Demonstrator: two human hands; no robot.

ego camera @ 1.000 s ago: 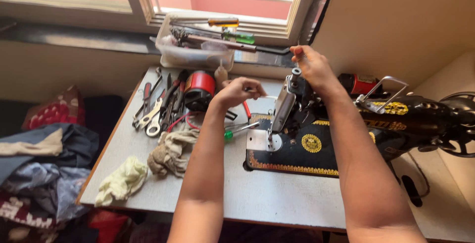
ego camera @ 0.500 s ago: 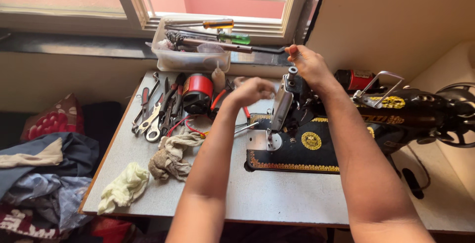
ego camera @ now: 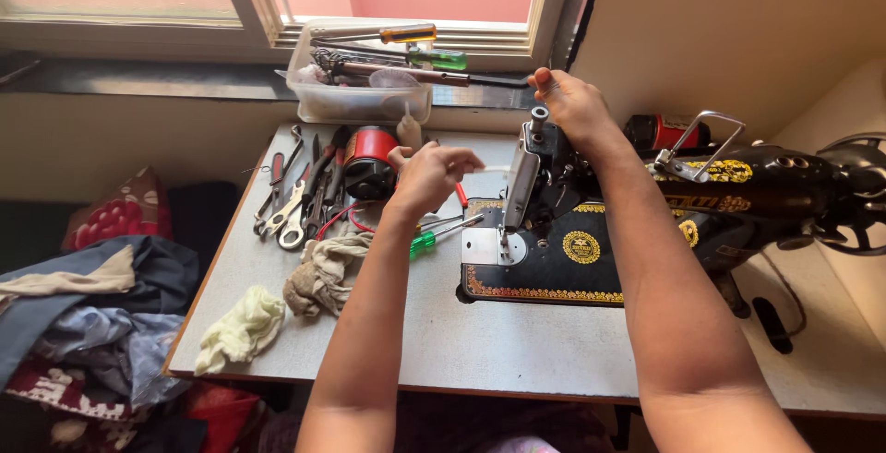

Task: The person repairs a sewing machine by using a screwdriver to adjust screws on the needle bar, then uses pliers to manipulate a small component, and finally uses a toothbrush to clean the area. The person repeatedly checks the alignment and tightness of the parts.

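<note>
Black cast-metal sewing machine with gold decals [ego camera: 646, 232] sits on the pale grey table [ego camera: 517, 342], long axis running left–right across the view, needle end toward the left and the handwheel at the far right edge. Right hand [ego camera: 568, 102] is over the top of the machine's head end, fingers curled together, fingertips just above or touching the short metal post [ego camera: 538, 121] that stands upright from the head; whether they pinch anything small cannot be told. Left hand [ego camera: 434, 174] hangs to the left of the head, fingers curled loosely inward, just beside the silver face plate [ego camera: 522, 185] but apart from it; whether it grips something is hidden by the knuckles. So the head end lies directly below the right hand and to the right of the left hand; the right hand is the nearer. Below the left hand a green-handled screwdriver [ego camera: 434, 239] lies on the table, shaft pointing toward the machine's bed. Further left: a red-and-black cylindrical motor [ego camera: 369, 162], a row of wrenches and pliers [ego camera: 300, 199], a crumpled beige rag [ego camera: 323, 273] and a pale yellow cloth [ego camera: 242, 328] near the table's front edge. A clear plastic tub of tools [ego camera: 355, 84] stands on the windowsill behind.
</note>
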